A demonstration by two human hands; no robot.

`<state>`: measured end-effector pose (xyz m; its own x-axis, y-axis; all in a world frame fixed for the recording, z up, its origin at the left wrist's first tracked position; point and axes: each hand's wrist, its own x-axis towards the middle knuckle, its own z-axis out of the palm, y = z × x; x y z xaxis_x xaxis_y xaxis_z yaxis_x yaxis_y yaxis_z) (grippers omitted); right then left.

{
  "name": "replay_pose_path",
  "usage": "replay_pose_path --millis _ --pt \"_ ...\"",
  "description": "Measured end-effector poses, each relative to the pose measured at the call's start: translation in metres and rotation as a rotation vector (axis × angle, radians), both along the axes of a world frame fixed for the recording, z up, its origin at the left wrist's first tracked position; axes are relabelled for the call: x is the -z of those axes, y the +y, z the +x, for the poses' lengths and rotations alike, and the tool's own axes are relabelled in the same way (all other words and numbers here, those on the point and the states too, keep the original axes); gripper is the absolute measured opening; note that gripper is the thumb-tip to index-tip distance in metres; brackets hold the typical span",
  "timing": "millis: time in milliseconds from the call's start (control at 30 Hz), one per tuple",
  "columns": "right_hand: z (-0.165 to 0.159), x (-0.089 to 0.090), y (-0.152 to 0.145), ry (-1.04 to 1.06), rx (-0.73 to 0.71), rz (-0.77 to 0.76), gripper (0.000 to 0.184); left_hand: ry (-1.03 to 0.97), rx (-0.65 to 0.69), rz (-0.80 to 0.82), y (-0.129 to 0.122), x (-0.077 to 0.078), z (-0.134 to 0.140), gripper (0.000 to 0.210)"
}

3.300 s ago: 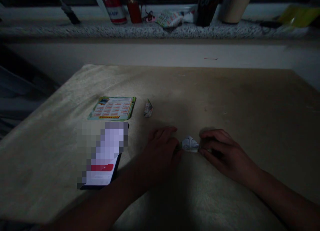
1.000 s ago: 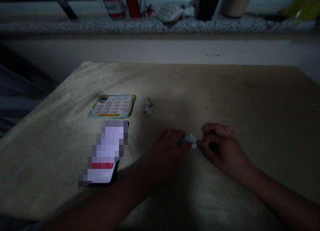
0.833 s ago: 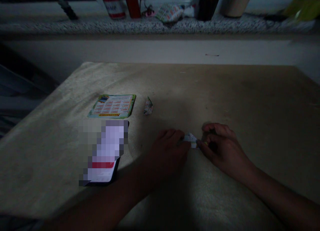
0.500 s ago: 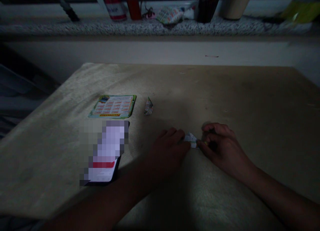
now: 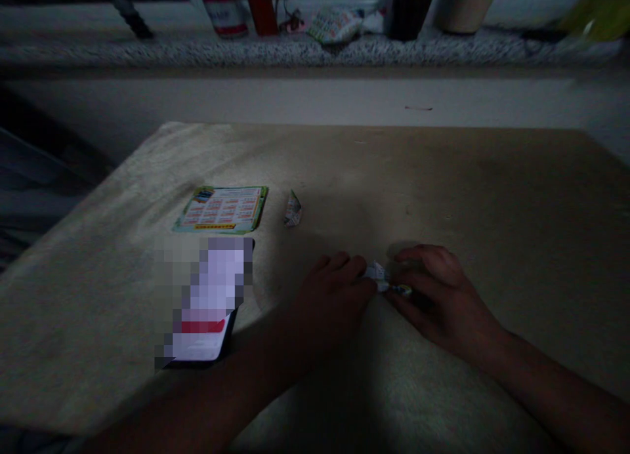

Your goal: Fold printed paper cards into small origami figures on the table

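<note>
A small piece of folded paper (image 5: 381, 283), pale with print and a little raised peak, lies low over the table between my hands. My left hand (image 5: 339, 287) is closed on its left end, fingers bent and thumb pressed to the near side. At the other end, my right hand (image 5: 436, 290) has thumb and fingertips around a yellow and dark printed flap. Its upper fingers curl loosely above. The fingertips partly hide the paper. Farther off to the left stands another small folded paper piece (image 5: 293, 210) with a pointed top.
A phone (image 5: 211, 303) with a lit, blurred screen lies beside my left forearm. Beyond it is a printed card (image 5: 224, 209) with a green border. A speckled stone sill (image 5: 275, 52) behind the table (image 5: 443, 178) carries bottles, a crumpled wrapper (image 5: 335, 26) and a yellow packet (image 5: 598, 18).
My right fingers have shifted slightly and opened a little, showing more of the yellow and dark flap. The paper's peak looks lower and narrower. My left hand stays almost in place.
</note>
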<state>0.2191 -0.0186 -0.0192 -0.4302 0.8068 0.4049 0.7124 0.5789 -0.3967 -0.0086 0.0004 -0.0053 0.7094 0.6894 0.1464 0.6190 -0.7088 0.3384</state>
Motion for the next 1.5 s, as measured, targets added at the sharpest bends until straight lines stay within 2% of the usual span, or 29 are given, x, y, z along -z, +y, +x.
replay_pose_path --millis 300,800,967,1100,1300,1500 --pt "0.002 0.001 0.004 -0.007 -0.104 0.015 0.008 0.01 -0.014 -0.035 0.002 -0.001 0.001 0.016" --pt "0.002 -0.002 0.004 -0.026 -0.036 0.078 0.008 -0.115 -0.036 0.062 0.008 0.005 0.009 0.02" --pt "0.0 -0.012 0.001 0.083 -0.063 0.12 0.009 -0.161 0.023 0.194 0.006 -0.002 0.005 0.018" --pt "-0.002 -0.018 -0.002 0.186 -0.1 0.141 0.02 -0.172 0.072 0.274 0.002 -0.011 0.001 0.016" --pt "-0.004 -0.021 -0.003 0.231 -0.162 0.167 0.025 -0.195 0.136 0.22 -0.004 -0.025 0.001 0.019" --pt "-0.002 -0.022 -0.003 0.199 -0.215 0.12 0.026 -0.147 0.187 0.236 -0.005 -0.026 -0.001 0.017"
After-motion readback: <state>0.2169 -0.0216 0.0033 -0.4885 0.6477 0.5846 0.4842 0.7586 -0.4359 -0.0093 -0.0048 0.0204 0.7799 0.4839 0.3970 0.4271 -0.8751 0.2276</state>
